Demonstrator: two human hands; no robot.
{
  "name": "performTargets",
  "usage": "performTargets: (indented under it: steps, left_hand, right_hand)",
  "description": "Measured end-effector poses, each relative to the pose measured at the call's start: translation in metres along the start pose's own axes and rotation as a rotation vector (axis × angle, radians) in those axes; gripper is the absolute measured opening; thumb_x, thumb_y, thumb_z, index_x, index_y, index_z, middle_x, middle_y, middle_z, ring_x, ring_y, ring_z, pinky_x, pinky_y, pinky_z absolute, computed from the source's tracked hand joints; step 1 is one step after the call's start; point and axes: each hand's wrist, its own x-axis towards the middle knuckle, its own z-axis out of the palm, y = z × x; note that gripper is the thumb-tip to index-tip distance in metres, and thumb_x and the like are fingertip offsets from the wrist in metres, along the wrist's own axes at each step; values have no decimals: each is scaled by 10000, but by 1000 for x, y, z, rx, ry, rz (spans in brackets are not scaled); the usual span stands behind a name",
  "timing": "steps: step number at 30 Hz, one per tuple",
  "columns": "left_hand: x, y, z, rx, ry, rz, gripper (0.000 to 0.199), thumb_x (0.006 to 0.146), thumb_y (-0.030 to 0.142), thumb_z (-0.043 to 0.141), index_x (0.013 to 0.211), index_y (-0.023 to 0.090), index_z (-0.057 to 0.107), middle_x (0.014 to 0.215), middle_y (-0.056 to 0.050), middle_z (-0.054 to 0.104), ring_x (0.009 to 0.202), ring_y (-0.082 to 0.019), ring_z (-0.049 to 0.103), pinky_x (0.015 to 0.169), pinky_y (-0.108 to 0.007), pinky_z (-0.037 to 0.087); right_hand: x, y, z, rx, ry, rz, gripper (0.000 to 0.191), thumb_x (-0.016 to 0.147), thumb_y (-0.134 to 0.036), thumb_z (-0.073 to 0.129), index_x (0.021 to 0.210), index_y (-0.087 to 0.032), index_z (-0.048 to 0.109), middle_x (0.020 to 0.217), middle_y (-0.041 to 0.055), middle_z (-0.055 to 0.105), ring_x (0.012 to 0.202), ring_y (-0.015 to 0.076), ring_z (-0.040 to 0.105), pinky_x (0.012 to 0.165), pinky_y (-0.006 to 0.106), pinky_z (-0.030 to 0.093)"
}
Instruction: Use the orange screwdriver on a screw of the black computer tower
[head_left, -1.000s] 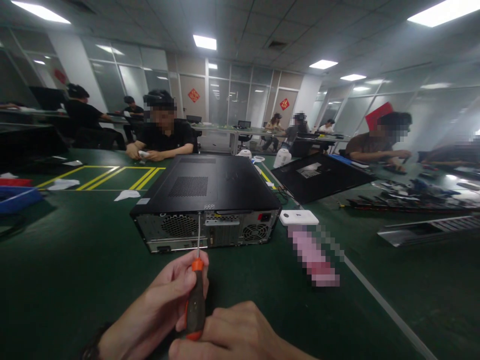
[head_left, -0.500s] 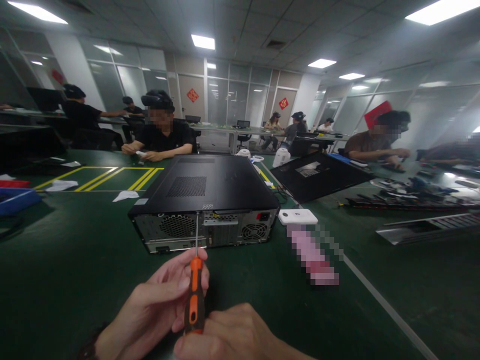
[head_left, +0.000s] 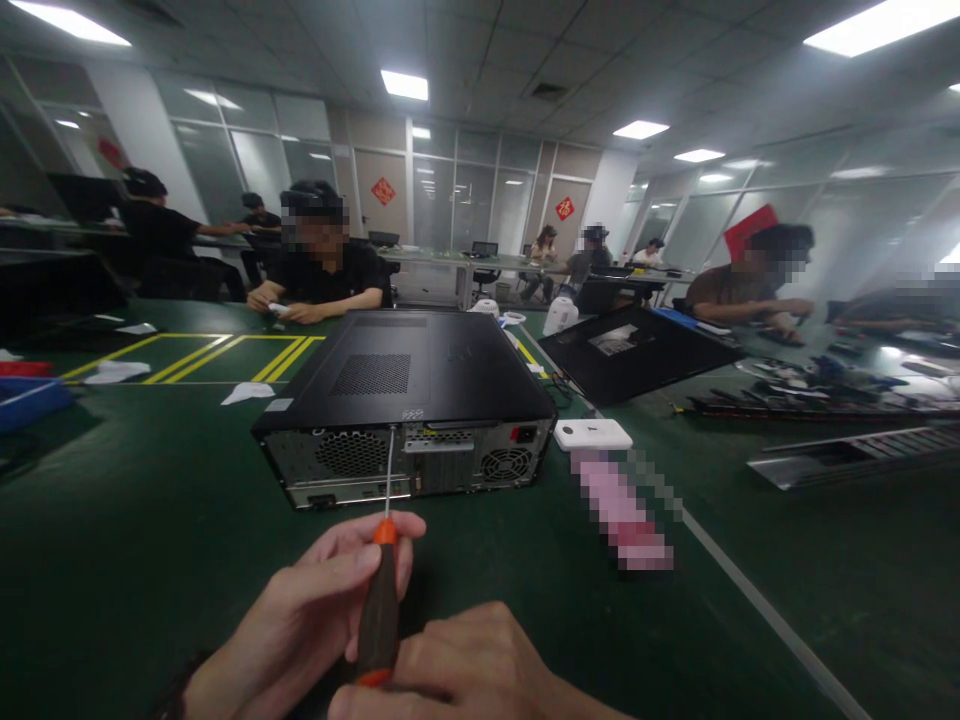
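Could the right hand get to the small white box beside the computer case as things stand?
Probably yes, once freed: the right hand grips the screwdriver, and bare green mat lies between it and the white box.

- The person's left hand [head_left: 300, 620] is bare: no glove and no ring shows on the fingers [head_left: 352, 560] in view.
- A dark band [head_left: 176, 695], perhaps a watch strap or bracelet, circles the left wrist at about 7 o'clock in the head view; its detail is too dim to tell.
- The right hand [head_left: 457, 675] is bare too, seen from the back at 6 o'clock, with knuckles and the thumb side showing.
- The right forearm runs off the lower edge toward 5 o'clock, and no sleeve covers the part that shows.
- The left forearm is likewise uncovered as far as the frame edge.
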Motion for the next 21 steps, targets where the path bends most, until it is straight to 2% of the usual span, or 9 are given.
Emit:
performTargets:
  steps: [2, 5, 8, 10, 14, 17, 21]
  left_hand:
    - [2, -3, -2, 0, 28, 18, 443, 729, 436, 902, 1068, 201, 740, 951, -42, 563, 827, -109, 557, 726, -207, 535]
    - [6, -6, -2, -11, -45, 70, 335, 820, 439, 844, 979, 172, 719, 977, -41, 555, 870, -94, 543, 792, -192, 531]
    - [8, -6, 2, 1, -136, 99, 307, 909, 456, 755, 973, 161, 699, 927, -39, 547, 834, -84, 539, 807, -193, 531]
    - [7, -3, 5, 21, -180, 89, 330, 940, 482, 702, 1045, 169, 701, 922, -54, 577, 824, -106, 579, 787, -218, 546]
    - [4, 2, 4, -18, -232, 54, 346, 906, 394, 710, 1185, 190, 690, 981, -79, 634, 857, -164, 665, 774, -255, 571]
    - [5, 3, -1, -43, -250, 74, 347, 867, 312, 755, 1188, 208, 673, 932, -57, 629, 802, -119, 649, 742, -202, 551]
    - [7, 1, -4, 0, -215, 94, 387, 871, 321, 769, 1209, 212, 615, 900, -35, 621, 651, -54, 563, 637, -156, 502]
  right_hand:
    - [1, 0, -1, 14, -9, -13, 332, 1042, -199, 481, 1359, -213, 578, 991, -54, 687, 665, 82, 540, 549, 216, 413]
    - [6, -1, -2, -3, -37, -23, 281, 1099, -234, 402, 1326, -190, 561, 911, -46, 658, 665, 92, 531, 545, 223, 403]
    - [12, -3, -3, 9, -14, -13, 314, 1159, -320, 283, 1242, -175, 549, 776, -52, 595, 622, 85, 520, 515, 221, 381]
    - [14, -4, -1, 17, -12, 4, 314, 1164, -329, 267, 1204, -176, 539, 758, -59, 589, 622, 72, 544, 519, 213, 392]
    - [9, -5, 6, 6, 35, 9, 266, 1152, -300, 293, 1187, -181, 528, 821, -48, 657, 664, 67, 600, 545, 205, 415]
    - [6, -4, 10, 10, 59, 20, 303, 1155, -323, 266, 1155, -181, 534, 761, -51, 617, 592, 75, 532, 503, 217, 366]
    - [7, -2, 8, -5, 28, 1, 318, 1170, -346, 251, 1174, -177, 520, 728, -58, 557, 553, 79, 451, 461, 226, 297]
